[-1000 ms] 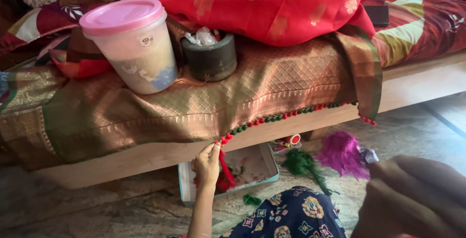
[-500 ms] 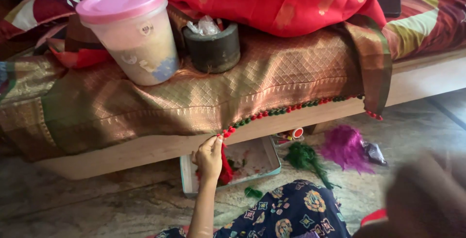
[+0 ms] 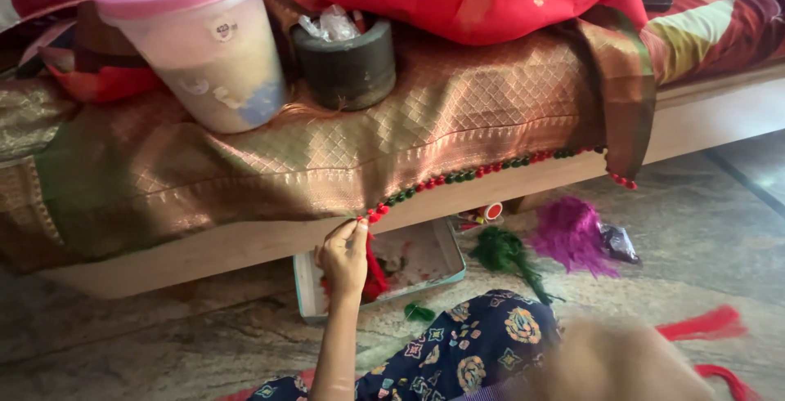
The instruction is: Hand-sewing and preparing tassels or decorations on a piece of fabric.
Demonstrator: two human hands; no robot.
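Your left hand (image 3: 343,255) pinches the beaded cloth edge (image 3: 458,176) draped over a wooden bed (image 3: 719,115); your right hand (image 3: 621,364), blurred, grip undeterminable; stone floor (image 3: 163,344).

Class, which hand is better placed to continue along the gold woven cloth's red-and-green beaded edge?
Left: the left hand pinches the red-and-green beaded edge; the right hand is blurred, well away.

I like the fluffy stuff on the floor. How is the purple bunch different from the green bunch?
The purple bunch looks bigger and puffier than the green bunch. The purple bunch is bright, while the green bunch is dark. The green bunch trails a thin tail toward the patterned cloth, while the purple bunch stays in a rounder heap. The purple bunch lies farther from the metal tray than the green bunch. Both are loose threads lying on the stone floor.
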